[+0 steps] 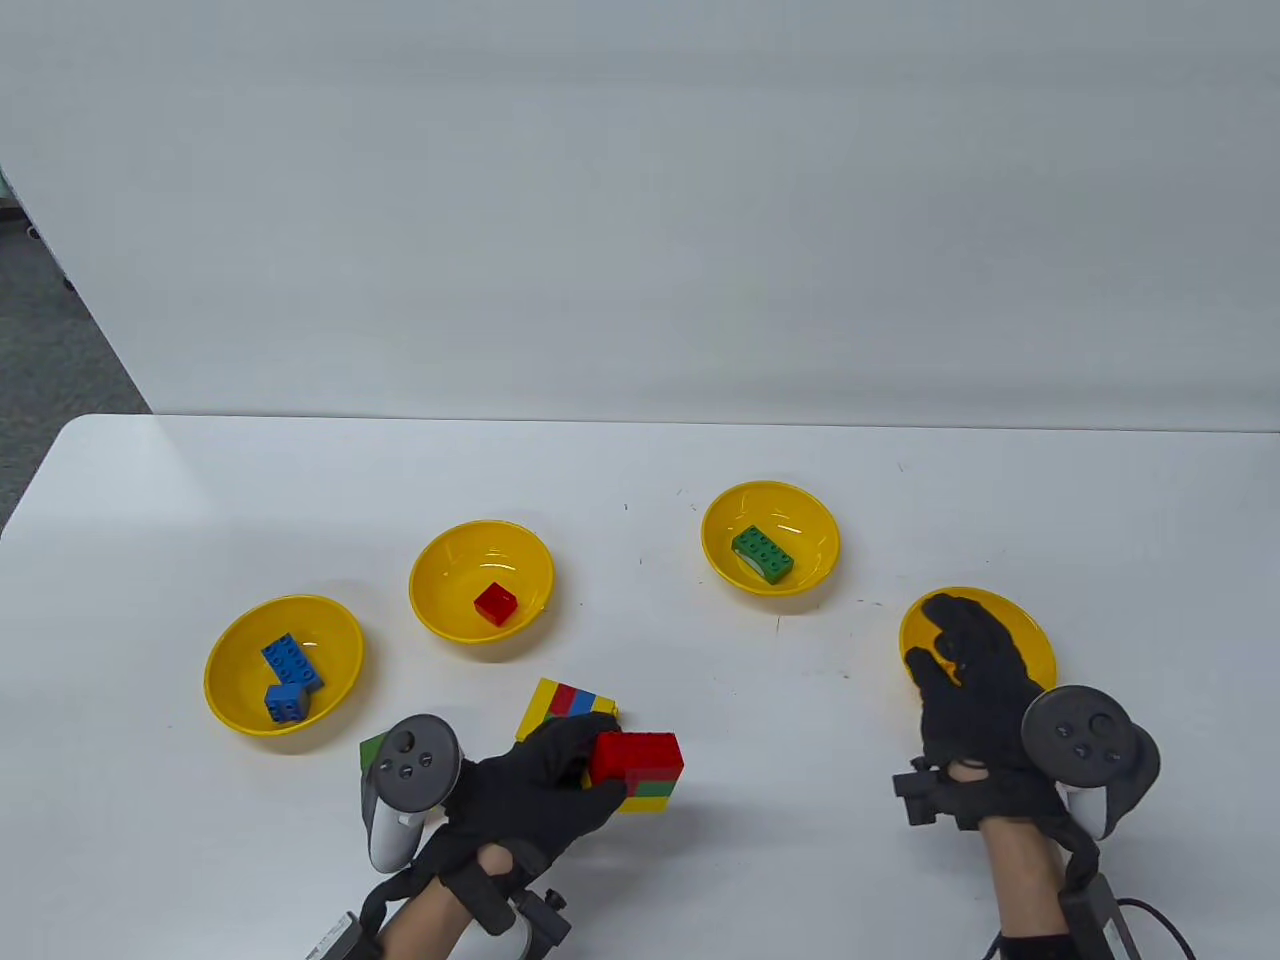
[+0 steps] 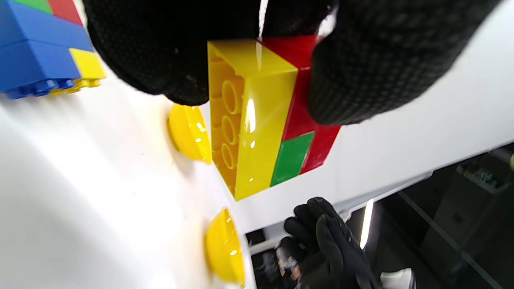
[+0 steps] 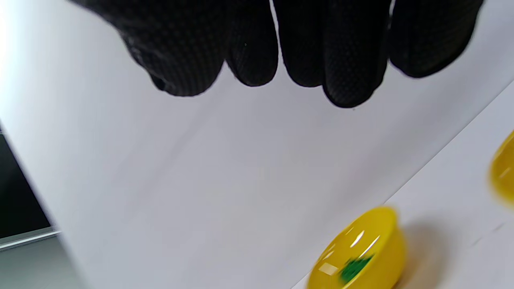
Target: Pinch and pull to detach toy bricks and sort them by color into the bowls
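Red, green and yellow plastic brick stack (image 1: 645, 775) sits pinched in the left hand (image 1: 535, 790); the right hand (image 1: 975, 690), spread and maybe empty, should pull next.

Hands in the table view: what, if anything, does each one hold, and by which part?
The left hand holds the brick stack by its left end, grip on the red bricks. The right hand holds nothing, above a yellow bowl.

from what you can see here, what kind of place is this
Probably a lab or office set up for recording hand motion, not a home. A plain white table stands against a bare white wall over grey carpet. Both gloved hands, left hand and right hand, wear trackers, and identical yellow bowls hold sorted toy bricks.
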The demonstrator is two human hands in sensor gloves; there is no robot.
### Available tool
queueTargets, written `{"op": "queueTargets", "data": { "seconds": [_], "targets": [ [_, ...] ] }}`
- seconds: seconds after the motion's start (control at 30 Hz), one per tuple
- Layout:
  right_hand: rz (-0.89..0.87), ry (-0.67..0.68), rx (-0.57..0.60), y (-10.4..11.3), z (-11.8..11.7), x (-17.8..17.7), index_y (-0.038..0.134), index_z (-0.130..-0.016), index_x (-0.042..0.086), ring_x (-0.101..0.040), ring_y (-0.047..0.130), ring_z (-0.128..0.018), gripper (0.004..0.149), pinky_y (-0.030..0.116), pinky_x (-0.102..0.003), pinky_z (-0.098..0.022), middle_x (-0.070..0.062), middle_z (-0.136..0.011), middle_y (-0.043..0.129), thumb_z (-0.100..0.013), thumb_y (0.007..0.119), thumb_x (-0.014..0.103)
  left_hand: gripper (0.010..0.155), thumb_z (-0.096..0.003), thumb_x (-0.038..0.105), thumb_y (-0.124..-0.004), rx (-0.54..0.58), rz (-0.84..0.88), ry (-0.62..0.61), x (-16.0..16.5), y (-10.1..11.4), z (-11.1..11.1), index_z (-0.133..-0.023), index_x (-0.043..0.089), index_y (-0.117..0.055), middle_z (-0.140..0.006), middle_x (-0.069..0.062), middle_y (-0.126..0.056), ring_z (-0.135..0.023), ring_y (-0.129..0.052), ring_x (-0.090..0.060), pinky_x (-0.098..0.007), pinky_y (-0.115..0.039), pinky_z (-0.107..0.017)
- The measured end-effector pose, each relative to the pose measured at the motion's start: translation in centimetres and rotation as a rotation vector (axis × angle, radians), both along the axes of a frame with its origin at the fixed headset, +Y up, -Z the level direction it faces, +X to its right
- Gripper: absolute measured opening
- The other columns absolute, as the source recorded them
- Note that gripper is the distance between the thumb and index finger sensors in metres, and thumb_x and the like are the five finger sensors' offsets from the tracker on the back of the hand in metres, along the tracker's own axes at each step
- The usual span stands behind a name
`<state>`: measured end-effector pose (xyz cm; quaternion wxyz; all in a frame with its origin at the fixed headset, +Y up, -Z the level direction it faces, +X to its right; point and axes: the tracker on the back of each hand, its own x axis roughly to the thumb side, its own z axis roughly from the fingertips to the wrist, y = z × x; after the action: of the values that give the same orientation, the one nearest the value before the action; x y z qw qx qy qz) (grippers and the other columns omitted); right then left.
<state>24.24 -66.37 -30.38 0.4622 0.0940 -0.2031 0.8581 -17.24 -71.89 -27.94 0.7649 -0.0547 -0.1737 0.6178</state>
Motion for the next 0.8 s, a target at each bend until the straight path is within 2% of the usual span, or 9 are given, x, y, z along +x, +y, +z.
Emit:
{"op": "queueTargets", "data": {
  "seconds": [0.13,0.23,0.33,0.43,0.5,0.57,0.63,0.73,0.8],
  "targets": [
    [-0.059,0.403,-0.207,-1.3,0.7,-7.5,0.059,-0.102,0.003,-0.054,0.078,-0.080,0.081,0.065,-0.075,-0.053,-0.030,-0.102,0.062,-0.038,0.087,0.043,0.065,-0.0417,0.046,-0.102,-0.028,0.123,0.029,-0.6,0.0,0.1,-0.099,0.025,-0.079,-0.102,-0.022,-0.071,-0.088,-0.084,-0.048,-0.060,-0.077,-0.061],
    [-0.030,0.516,-0.295,-2.6,1.3,-11.3,0.052,-0.104,0.001,-0.056,0.075,-0.083,0.088,0.064,-0.076,-0.054,-0.030,-0.104,0.056,-0.037,0.087,0.047,0.065,-0.0424,0.047,-0.101,-0.038,0.165,0.012,-0.5,0.0,0.0,-0.100,0.027,-0.078,-0.104,-0.023,-0.068,-0.090,-0.081,-0.049,-0.061,-0.075,-0.063],
    [-0.101,0.623,-0.372,-3.9,1.9,-14.4,0.050,-0.104,0.000,-0.057,0.076,-0.082,0.089,0.064,-0.075,-0.053,-0.031,-0.104,0.054,-0.037,0.087,0.046,0.065,-0.0425,0.048,-0.101,-0.041,0.186,-0.010,0.0,-0.1,0.1,-0.100,0.029,-0.077,-0.105,-0.023,-0.065,-0.092,-0.078,-0.049,-0.063,-0.072,-0.064],
    [-0.207,0.609,-0.387,-4.5,2.3,-15.5,0.056,-0.100,0.000,-0.054,0.082,-0.077,0.080,0.069,-0.072,-0.051,-0.032,-0.099,0.061,-0.038,0.087,0.039,0.065,-0.0426,0.049,-0.100,-0.047,0.208,-0.035,0.7,-0.2,0.2,-0.101,0.030,-0.077,-0.106,-0.024,-0.064,-0.093,-0.076,-0.050,-0.064,-0.071,-0.065],
    [-0.332,0.558,-0.391,-4.8,2.4,-15.4,0.064,-0.094,0.001,-0.050,0.089,-0.070,0.069,0.073,-0.069,-0.049,-0.031,-0.094,0.068,-0.038,0.086,0.035,0.065,-0.0432,0.048,-0.100,-0.050,0.195,-0.062,1.2,-0.2,0.3,-0.101,0.030,-0.076,-0.106,-0.024,-0.064,-0.093,-0.076,-0.050,-0.064,-0.071,-0.065],
    [-0.425,0.554,-0.388,-4.7,2.4,-15.2,0.068,-0.090,0.002,-0.047,0.094,-0.063,0.064,0.077,-0.067,-0.045,-0.031,-0.089,0.073,-0.037,0.089,0.029,0.066,-0.0443,0.049,-0.097,-0.051,0.177,-0.068,1.3,-0.3,0.2,-0.103,0.031,-0.073,-0.106,-0.024,-0.065,-0.092,-0.078,-0.050,-0.063,-0.072,-0.064],
    [-0.390,0.501,-0.314,-4.2,2.4,-14.7,0.073,-0.088,0.002,-0.042,0.102,-0.051,0.063,0.083,-0.063,-0.039,-0.029,-0.080,0.084,-0.034,0.092,0.029,0.067,-0.0451,0.047,-0.097,-0.061,0.176,-0.097,1.6,-0.2,0.2,-0.104,0.028,-0.071,-0.105,-0.025,-0.065,-0.091,-0.078,-0.051,-0.065,-0.071,-0.064],
    [-0.296,0.451,-0.230,-3.3,2.6,-14.2,0.078,-0.086,0.005,-0.037,0.107,-0.042,0.062,0.087,-0.060,-0.035,-0.025,-0.071,0.093,-0.032,0.094,0.030,0.069,-0.0472,0.046,-0.094,-0.025,0.099,-0.115,1.6,0.3,0.3,-0.106,0.023,-0.065,-0.106,-0.025,-0.065,-0.092,-0.077,-0.052,-0.066,-0.071,-0.064],
    [-0.188,0.401,-0.170,-2.7,2.9,-14.1,0.083,-0.083,0.004,-0.039,0.108,-0.040,0.062,0.088,-0.061,-0.034,-0.024,-0.068,0.097,-0.030,0.095,0.035,0.080,-0.0468,0.047,-0.094,0.026,0.026,-0.107,1.4,1.2,0.4,-0.109,0.017,-0.054,-0.108,-0.027,-0.060,-0.094,-0.073,-0.054,-0.067,-0.069,-0.065]
  ]
}}
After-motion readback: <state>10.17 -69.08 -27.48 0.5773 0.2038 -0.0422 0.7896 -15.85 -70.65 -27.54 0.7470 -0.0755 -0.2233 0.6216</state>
